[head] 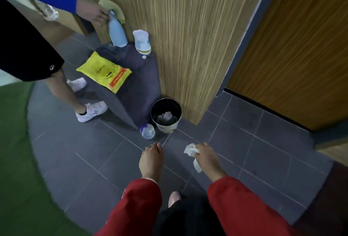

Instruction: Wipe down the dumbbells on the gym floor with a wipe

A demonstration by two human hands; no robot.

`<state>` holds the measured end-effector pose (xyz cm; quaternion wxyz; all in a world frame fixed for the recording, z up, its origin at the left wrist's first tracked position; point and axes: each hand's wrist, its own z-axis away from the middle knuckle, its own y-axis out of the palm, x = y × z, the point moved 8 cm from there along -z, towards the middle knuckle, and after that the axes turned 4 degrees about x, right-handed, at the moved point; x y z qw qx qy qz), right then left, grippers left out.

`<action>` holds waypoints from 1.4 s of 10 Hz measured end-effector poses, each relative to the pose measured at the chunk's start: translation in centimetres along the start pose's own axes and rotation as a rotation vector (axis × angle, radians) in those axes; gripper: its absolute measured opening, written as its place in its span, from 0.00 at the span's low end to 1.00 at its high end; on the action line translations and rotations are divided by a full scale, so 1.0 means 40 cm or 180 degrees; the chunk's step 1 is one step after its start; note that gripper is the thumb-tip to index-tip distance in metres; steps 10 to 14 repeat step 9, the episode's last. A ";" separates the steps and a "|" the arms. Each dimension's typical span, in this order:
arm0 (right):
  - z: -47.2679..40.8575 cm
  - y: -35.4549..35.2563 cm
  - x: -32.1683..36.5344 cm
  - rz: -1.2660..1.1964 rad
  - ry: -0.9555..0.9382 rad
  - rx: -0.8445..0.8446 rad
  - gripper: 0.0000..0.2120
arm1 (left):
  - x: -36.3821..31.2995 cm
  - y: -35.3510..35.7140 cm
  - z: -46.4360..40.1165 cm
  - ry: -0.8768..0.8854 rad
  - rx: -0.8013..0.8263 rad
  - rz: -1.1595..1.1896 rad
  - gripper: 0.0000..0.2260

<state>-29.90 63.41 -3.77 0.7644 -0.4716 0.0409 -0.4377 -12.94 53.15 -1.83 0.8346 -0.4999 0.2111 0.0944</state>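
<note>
Wipe in hand, no dumbbells in sight.
Right hand (206,157) fingers pinch a crumpled wipe (191,152); left hand (151,160) hangs empty, fingers straight and close together. Just ahead of the fingertips stands a bin (166,115) holding scraps — likely a disposal step; next, carry the wipe over its rim and let go, or find the dumbbells.

Right hand (205,157): crumpled white wipe (191,152) is gripped above grey tiled floor (263,141). Left hand (151,160): held out, fingers straight. Small bin (166,115) is set against the wood-panelled wall (188,38); yellow wipe pack (104,71) is laid on dark stool (139,85).
</note>
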 end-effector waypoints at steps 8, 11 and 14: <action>-0.625 -0.215 0.276 0.0030 -0.0623 -0.0081 0.12 | -0.060 -0.018 -0.455 -0.0886 0.0187 0.0278 0.13; -0.612 -0.181 0.230 0.0320 -0.0507 0.0138 0.11 | -0.064 -0.036 -0.471 -0.0905 0.0220 0.0162 0.14; -0.612 -0.181 0.230 0.0320 -0.0507 0.0138 0.11 | -0.064 -0.036 -0.471 -0.0905 0.0220 0.0162 0.14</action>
